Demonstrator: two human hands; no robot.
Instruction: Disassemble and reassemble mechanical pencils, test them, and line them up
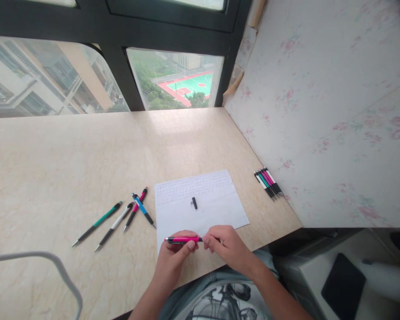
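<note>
Over the near edge of the paper (213,211), left hand (176,250) grips pink pen (183,239), right hand (229,246) pinches its end; pen judged incomplete, black tube (195,203) lying on the paper, aligned pens (268,182) right of it, four loose pens (120,218) left.

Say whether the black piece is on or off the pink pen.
Off: the black piece lies on the paper, apart from the pink pen in the left hand.

Left hand (176,249) and right hand (229,246) nearly meeting, fingers (209,241) curled in pinches, forearms (271,284) angled inward
</note>
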